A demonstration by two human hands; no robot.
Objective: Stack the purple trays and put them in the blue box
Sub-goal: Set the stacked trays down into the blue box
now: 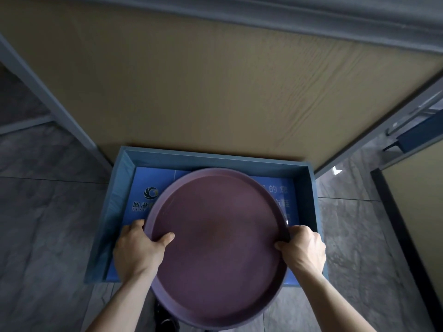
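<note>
Both bare forearms reach in from the bottom edge, gripping a round purple plastic tray (215, 245) by opposite rims. Left hand (136, 250) clamps the left rim, thumb over the inside; right hand (303, 248) clamps the right rim likewise. Tray held above a shallow blue rectangular box (311, 188) sitting on grey tiled floor (48, 224), partly under a tan wood-grain table (215, 80). Possibly more than one tray stacked, can't tell from the rim. Box bottom shows a logo and printed characters.
</note>
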